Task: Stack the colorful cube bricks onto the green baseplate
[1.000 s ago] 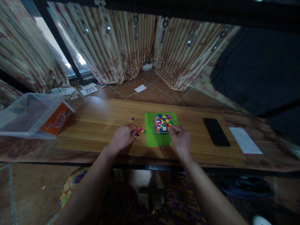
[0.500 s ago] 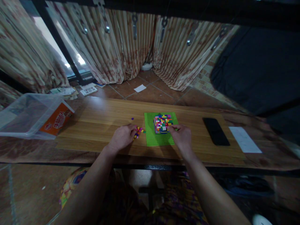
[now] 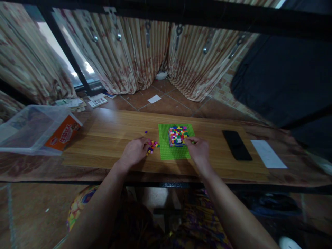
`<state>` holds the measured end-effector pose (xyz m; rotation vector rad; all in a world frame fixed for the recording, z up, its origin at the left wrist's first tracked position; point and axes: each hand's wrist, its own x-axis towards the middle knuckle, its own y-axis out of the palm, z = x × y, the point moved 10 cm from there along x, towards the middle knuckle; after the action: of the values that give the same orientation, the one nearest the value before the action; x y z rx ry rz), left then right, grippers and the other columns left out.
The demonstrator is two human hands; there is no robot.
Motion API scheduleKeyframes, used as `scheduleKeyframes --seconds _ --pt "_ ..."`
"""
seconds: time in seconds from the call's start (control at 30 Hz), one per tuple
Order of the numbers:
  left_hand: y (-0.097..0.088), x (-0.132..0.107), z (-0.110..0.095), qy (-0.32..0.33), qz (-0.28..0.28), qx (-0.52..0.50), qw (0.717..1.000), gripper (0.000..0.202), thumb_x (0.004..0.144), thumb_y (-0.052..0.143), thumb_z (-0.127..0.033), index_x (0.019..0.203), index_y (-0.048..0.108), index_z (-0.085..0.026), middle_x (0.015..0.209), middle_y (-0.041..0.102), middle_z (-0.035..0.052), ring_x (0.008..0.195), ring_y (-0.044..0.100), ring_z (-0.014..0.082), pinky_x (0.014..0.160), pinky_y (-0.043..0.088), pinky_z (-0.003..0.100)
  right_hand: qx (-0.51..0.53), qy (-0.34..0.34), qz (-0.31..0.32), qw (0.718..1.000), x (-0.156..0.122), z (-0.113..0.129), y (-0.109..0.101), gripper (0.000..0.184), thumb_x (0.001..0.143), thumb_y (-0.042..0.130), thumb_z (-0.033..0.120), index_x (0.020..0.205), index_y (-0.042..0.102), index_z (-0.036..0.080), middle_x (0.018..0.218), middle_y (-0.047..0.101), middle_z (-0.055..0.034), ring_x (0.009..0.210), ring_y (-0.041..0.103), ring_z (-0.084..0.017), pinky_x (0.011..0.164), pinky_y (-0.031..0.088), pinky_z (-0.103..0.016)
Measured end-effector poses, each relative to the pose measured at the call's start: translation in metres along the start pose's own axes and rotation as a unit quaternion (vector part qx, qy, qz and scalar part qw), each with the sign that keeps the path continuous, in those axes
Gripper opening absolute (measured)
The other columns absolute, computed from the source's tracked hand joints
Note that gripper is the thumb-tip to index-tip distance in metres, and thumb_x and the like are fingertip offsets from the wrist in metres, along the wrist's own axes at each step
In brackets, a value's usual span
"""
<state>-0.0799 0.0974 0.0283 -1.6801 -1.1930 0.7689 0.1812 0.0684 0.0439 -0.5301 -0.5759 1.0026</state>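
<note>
A green baseplate (image 3: 166, 152) lies on the wooden table (image 3: 109, 135). On it stands a block of many small coloured bricks (image 3: 176, 135). My right hand (image 3: 198, 150) rests at the block's right front corner, fingers curled and pinched against it. My left hand (image 3: 135, 150) lies to the left of the plate, fingers curled over a small heap of loose coloured bricks (image 3: 153, 145). Whether either hand holds a brick is hidden. A single purple brick (image 3: 146, 132) lies apart, farther back.
A clear plastic box with an orange label (image 3: 38, 129) lies on its side at the table's left end. A black phone (image 3: 236, 140) and a white sheet (image 3: 268, 153) lie to the right. Curtains, papers and tiled floor are beyond the table.
My right hand has shifted slightly along the block's right front corner. The view has tilted a little. My left hand has stayed at the loose bricks.
</note>
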Motion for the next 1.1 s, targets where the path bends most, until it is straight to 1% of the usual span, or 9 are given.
scheduleKeyframes --seconds 0.1,0.17,0.27,0.33,0.4,0.53,0.7,0.9,1.1 --pt "-0.006 -0.001 0.006 -0.004 -0.006 0.004 1.0 0.028 0.092 0.044 -0.029 0.102 0.068 -0.022 0.104 0.071 0.0056 0.088 0.066 0.0162 0.078 0.049 0.025 0.067 -0.035 -0.04 0.996 -0.018 0.013 -0.01 0.025 0.078 0.059 0.038 0.073 0.074 0.019 0.077 0.069 -0.0057 0.07 0.061 -0.019 0.067 0.045 -0.031" --pt "-0.01 0.0 0.013 -0.023 -0.01 0.015 1.0 0.027 0.09 0.044 -0.026 0.1 0.069 -0.021 0.1 0.071 0.0058 0.086 0.066 0.0163 0.077 0.048 0.025 0.113 -0.072 -0.018 0.991 -0.034 0.03 -0.004 0.021 0.079 0.06 0.036 0.074 0.072 0.02 0.08 0.068 -0.0044 0.074 0.061 -0.018 0.069 0.046 -0.03" --pt "-0.016 0.0 0.02 -0.038 -0.025 0.027 0.999 0.027 0.088 0.044 -0.022 0.099 0.068 -0.021 0.097 0.071 0.0058 0.087 0.065 0.0167 0.077 0.048 0.024 0.142 -0.137 0.068 0.978 -0.057 0.061 0.02 0.017 0.084 0.057 0.03 0.079 0.071 0.021 0.083 0.067 -0.0032 0.079 0.062 -0.017 0.072 0.047 -0.029" --pt "-0.017 0.0 0.021 -0.039 -0.031 0.028 0.998 0.027 0.088 0.043 -0.021 0.099 0.068 -0.02 0.097 0.071 0.0057 0.087 0.065 0.0164 0.077 0.048 0.024 0.118 -0.172 0.12 0.971 -0.067 0.076 0.041 0.017 0.086 0.054 0.024 0.086 0.07 0.021 0.084 0.067 -0.0034 0.079 0.062 -0.017 0.072 0.047 -0.029" --pt "-0.015 0.0 0.02 -0.033 -0.029 0.028 0.999 0.028 0.088 0.043 -0.02 0.099 0.068 -0.02 0.097 0.071 0.0056 0.085 0.065 0.0157 0.077 0.048 0.023 0.07 -0.196 0.147 0.967 -0.071 0.085 0.06 0.02 0.086 0.051 0.018 0.093 0.07 0.02 0.088 0.067 -0.0049 0.081 0.062 -0.018 0.076 0.048 -0.03" --pt "-0.013 0.0 0.02 -0.027 -0.026 0.029 0.999 0.028 0.088 0.043 -0.02 0.1 0.068 -0.021 0.098 0.071 0.0054 0.088 0.065 0.0156 0.078 0.047 0.023 -0.047 -0.207 0.164 0.963 -0.062 0.09 0.094 0.026 0.086 0.047 0.011 0.1 0.068 0.016 0.095 0.065 -0.0095 0.09 0.06 -0.021 0.085 0.046 -0.033" --pt "-0.014 0.0 0.022 -0.027 -0.028 0.034 0.999 0.026 0.089 0.043 -0.022 0.097 0.067 -0.022 0.095 0.071 0.0046 0.085 0.065 0.0165 0.075 0.047 0.024 -0.141 -0.193 0.187 0.953 -0.051 0.093 0.123 0.021 0.085 0.048 0.011 0.096 0.067 0.013 0.095 0.063 -0.0136 0.088 0.06 -0.024 0.083 0.047 -0.034" --pt "-0.014 0.0 0.021 -0.031 -0.025 0.034 0.999 0.025 0.089 0.043 -0.024 0.097 0.067 -0.021 0.094 0.071 0.0047 0.083 0.065 0.0167 0.074 0.047 0.025 -0.155 -0.177 0.196 0.952 -0.05 0.09 0.133 0.018 0.081 0.052 0.007 0.088 0.067 0.015 0.094 0.063 -0.013 0.08 0.061 -0.022 0.076 0.047 -0.033" --pt "-0.015 -0.001 0.021 -0.036 -0.021 0.037 0.998 0.025 0.089 0.044 -0.024 0.097 0.067 -0.021 0.096 0.071 0.0056 0.085 0.065 0.0167 0.074 0.047 0.025 -0.139 -0.181 0.189 0.955 -0.049 0.089 0.134 0.018 0.085 0.051 0.012 0.087 0.068 0.018 0.092 0.063 -0.0102 0.082 0.062 -0.021 0.074 0.047 -0.032"
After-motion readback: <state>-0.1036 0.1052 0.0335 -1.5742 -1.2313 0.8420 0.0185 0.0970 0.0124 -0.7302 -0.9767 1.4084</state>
